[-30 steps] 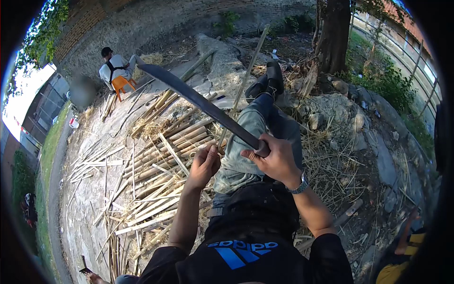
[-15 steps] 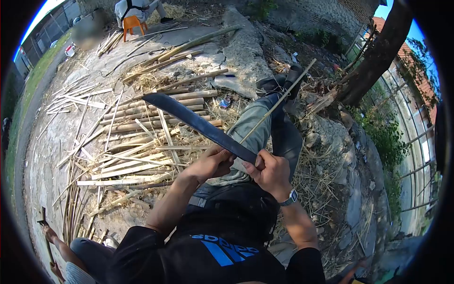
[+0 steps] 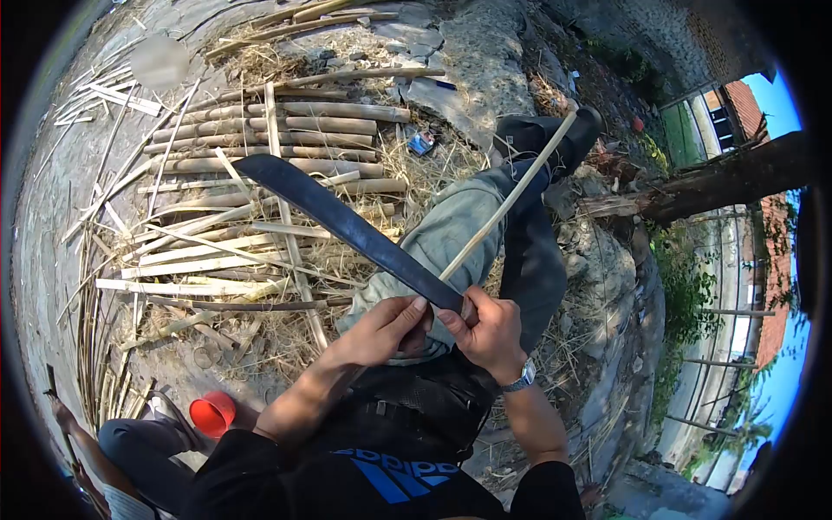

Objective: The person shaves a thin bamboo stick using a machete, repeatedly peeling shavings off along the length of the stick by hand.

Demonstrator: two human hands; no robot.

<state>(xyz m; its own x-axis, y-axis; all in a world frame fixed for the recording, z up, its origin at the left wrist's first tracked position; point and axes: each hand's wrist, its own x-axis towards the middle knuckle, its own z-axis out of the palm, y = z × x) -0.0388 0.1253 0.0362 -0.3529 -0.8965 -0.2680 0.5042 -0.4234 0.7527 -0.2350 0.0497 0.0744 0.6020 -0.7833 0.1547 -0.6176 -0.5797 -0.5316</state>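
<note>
A dark machete [image 3: 338,218] points up and to the left, its handle end inside my right hand [image 3: 488,328], which wears a wristwatch and is closed around it. Close beside it, my left hand [image 3: 386,329] is closed with the thumb pressed down. A long pale bamboo strip [image 3: 503,208] runs from near my feet, over my trouser leg, and passes behind the blade toward my left hand. The strip's near end is hidden by the blade and fingers. Both hands are in front of my waist, almost touching.
Bamboo poles [image 3: 329,139] and split bamboo slats [image 3: 199,260] lie on the ground to the left. A red container [image 3: 212,413] stands at lower left near another person's leg [image 3: 143,446]. On the right are rubble [image 3: 598,260] and a tree trunk [image 3: 728,186].
My view has tilted and shifted, bringing the red container into sight and losing the orange stool. Both hands remain close together, and the strip lies nearer the blade's handle end.
</note>
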